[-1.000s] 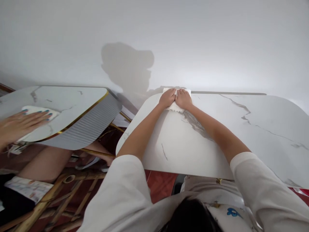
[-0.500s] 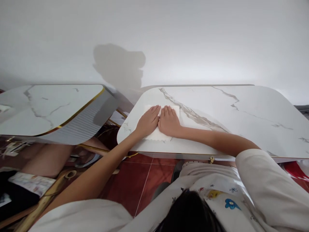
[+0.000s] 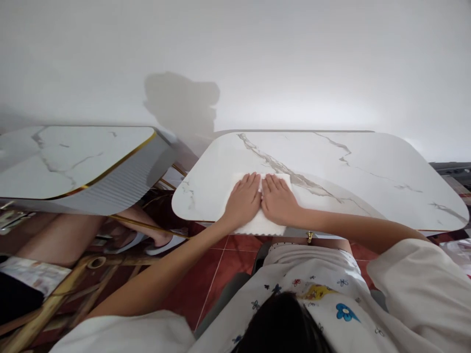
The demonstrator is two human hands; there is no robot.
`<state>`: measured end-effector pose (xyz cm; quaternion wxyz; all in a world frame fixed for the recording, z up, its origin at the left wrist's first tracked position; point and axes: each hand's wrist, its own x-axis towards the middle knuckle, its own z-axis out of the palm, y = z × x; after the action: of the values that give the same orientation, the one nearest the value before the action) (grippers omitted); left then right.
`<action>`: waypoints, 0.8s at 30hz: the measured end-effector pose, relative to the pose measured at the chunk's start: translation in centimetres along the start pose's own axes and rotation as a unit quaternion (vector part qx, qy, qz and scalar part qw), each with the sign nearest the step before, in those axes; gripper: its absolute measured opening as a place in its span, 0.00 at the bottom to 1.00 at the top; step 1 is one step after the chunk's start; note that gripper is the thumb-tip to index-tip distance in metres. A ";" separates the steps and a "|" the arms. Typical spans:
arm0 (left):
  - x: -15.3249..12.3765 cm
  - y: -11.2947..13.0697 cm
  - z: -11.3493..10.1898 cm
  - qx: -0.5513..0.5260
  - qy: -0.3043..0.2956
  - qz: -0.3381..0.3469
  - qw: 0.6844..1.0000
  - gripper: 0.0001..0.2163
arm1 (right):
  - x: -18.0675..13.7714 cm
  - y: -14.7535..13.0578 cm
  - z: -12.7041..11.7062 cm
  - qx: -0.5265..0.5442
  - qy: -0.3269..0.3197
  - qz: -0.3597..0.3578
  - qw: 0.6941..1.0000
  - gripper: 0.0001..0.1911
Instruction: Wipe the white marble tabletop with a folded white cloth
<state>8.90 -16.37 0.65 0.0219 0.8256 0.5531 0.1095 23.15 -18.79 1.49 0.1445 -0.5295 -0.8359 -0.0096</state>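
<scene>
A folded white cloth [image 3: 263, 224] lies at the near edge of a white marble-patterned table [image 3: 368, 171], its front hem hanging slightly over the edge. My left hand [image 3: 243, 200] and my right hand [image 3: 278, 200] rest side by side on top of it, palms down, fingers stretched out flat and pointing away from me. Both hands press on the cloth and cover most of it. Neither hand grips anything.
A second marble table [image 3: 73, 157] with a gold rim and ribbed side stands to the left. Another person's bare legs [image 3: 59, 240] and sandalled feet show under it, beside a bamboo chair frame [image 3: 55, 299]. Red floor tiles [image 3: 217, 264] lie below; a white wall behind.
My hands have slid the cloth from the table's far edge back to its near edge and slightly right. The other person's hand and cloth on the left table have gone from view.
</scene>
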 end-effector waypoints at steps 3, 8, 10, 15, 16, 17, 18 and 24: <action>1.0 1.7 0.6 -0.024 0.006 0.026 0.999 0.26 | -0.9 2.1 -0.5 -0.002 0.007 -0.002 1.000 0.30; 4.7 1.6 1.1 -0.028 0.009 0.045 0.999 0.25 | 1.5 4.9 -0.3 -0.023 0.006 -0.011 1.000 0.29; 7.0 1.1 1.1 -0.025 0.024 0.052 0.998 0.24 | 3.8 6.2 0.0 -0.036 0.005 -0.021 0.999 0.28; 13.6 -0.1 1.1 -0.045 0.077 0.063 0.994 0.17 | 10.2 10.0 0.6 -0.043 -0.028 -0.016 0.999 0.28; 14.9 -0.4 1.2 -0.048 0.083 0.063 0.993 0.16 | 11.4 10.8 0.7 -0.041 -0.035 -0.013 0.998 0.28; 16.2 -0.7 1.4 -0.049 0.087 0.063 0.993 0.15 | 12.5 11.5 0.9 -0.037 -0.040 -0.009 0.998 0.28; 17.4 -1.0 1.7 -0.050 0.089 0.064 0.993 0.15 | 13.5 12.2 1.0 -0.034 -0.042 -0.003 0.999 0.28; 24.4 -2.4 2.8 -0.067 0.085 0.043 0.993 0.18 | 18.6 15.9 1.8 -0.024 -0.021 0.033 0.999 0.28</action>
<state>16.15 7.19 1.37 0.0251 0.8329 0.5086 0.2166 29.43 4.91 2.23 0.1147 -0.5598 -0.8205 -0.0143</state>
